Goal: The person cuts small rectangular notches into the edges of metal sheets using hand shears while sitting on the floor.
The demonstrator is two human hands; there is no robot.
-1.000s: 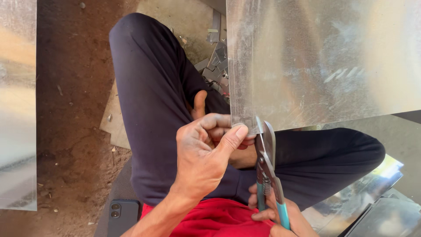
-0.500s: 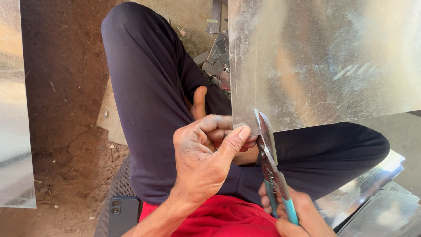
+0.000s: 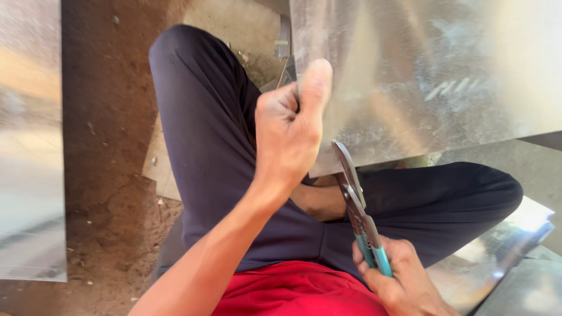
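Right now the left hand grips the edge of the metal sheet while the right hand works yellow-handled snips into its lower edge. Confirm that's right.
Not quite: the snips have teal handles, not yellow, as the head view shows. The rest holds: the left hand grips the edge of the metal sheet while the right hand works the snips into its lower edge.

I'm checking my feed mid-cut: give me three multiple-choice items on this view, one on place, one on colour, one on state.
1. Where does the left hand hold the metal sheet?
A. at its left edge
B. at its far right corner
C. underneath its middle

2. What colour are the handles of the snips?
A. red
B. teal
C. yellow

3. How do the snip blades stand?
A. lying on the ground
B. clear of the sheet
C. at the sheet's lower edge

Answers: 1 A, the thumb lies up along the left edge; 2 B, teal handles show in the right hand; 3 C, the blades meet the lower edge.
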